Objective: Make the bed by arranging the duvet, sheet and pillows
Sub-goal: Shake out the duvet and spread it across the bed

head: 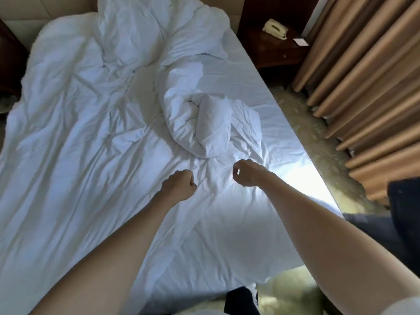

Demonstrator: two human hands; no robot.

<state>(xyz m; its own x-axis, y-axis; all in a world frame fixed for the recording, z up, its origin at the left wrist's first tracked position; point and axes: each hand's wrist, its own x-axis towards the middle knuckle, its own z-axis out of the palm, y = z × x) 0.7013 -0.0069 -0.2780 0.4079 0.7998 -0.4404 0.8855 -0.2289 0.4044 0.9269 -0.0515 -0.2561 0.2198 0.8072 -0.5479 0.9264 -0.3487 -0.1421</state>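
Note:
A white duvet [79, 133] lies wrinkled over most of the bed. One part of it is twisted into a lump [209, 126] right of centre, and more is heaped by the headboard [136, 30]. The smooth white sheet [250, 71] shows bare along the right side. My left hand [179, 185] is a closed fist on the duvet just below the lump, with creases running to it. A little to its right, my right hand [246, 172] pinches the fabric between thumb and fingers. I cannot make out a separate pillow.
A dark wooden nightstand [272, 51] with a cream telephone [275, 28] stands at the bed's far right corner. Tan curtains [363, 76] hang along the right, above patterned carpet [302, 123]. Another dark nightstand [11, 62] sits at the left edge. Dark clothing [404, 212] lies at the right.

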